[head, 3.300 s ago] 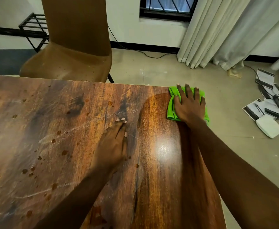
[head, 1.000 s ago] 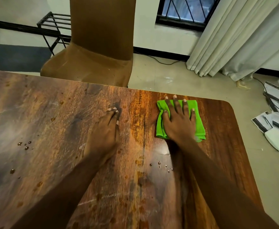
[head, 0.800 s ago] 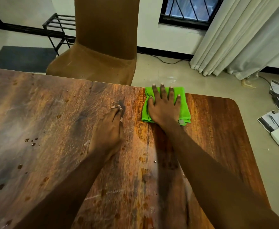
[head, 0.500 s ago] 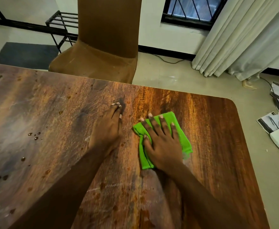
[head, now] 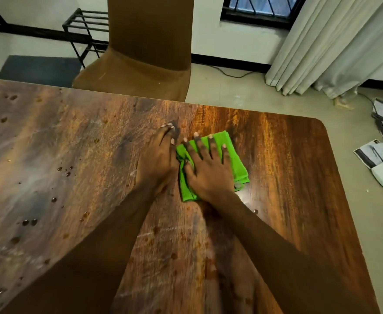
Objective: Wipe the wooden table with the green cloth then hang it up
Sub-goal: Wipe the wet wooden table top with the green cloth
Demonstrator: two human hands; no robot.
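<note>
At the left end of the bench (head: 50, 143) beads of water (head: 64, 172) and brownish spots lie scattered over dull, streaky wood, so that side looks not yet wiped. Moving right, the left hand (head: 156, 162) rests flat on the wood near the middle, its grip slack and holding nothing, fingers straight and close together, seemingly just bracing. Touching its thumb side lies the green cloth (head: 237, 162), folded into a rough square and pinned flat under the right hand (head: 208, 175), whose grip is spread wide, fingers pressing down rather than curling round the fabric. Right of the cloth the wood runs glossier and cleaner to the rounded corner, and past that papers (head: 371, 155) litter the floor. I'd judge the wiping to be in mid-course. The next move calls for lifting the left hand clear and sweeping the cloth leftward across the droplets with even pressure. Hanging comes after, though where I cannot tell.
</note>
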